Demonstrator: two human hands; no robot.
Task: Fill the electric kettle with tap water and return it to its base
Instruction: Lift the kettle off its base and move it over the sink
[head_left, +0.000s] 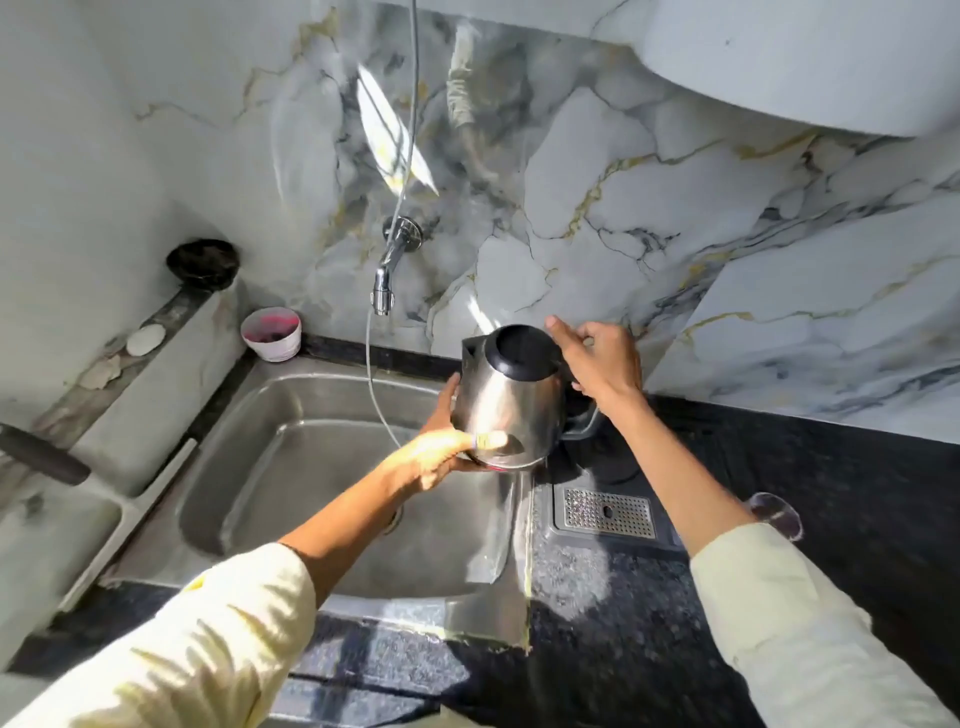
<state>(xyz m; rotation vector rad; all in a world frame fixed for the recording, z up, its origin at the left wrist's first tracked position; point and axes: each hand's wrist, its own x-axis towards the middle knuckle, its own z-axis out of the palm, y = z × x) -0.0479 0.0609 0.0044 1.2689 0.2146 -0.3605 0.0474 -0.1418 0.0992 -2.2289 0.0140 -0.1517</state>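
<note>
Head view: both hands hold lidded kettle (506, 400) over sink (311, 415).

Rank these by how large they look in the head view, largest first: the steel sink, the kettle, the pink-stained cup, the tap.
1. steel sink
2. kettle, which is held up nearer the camera, but its rank is clear
3. pink-stained cup and tap: too alike to rank
</note>
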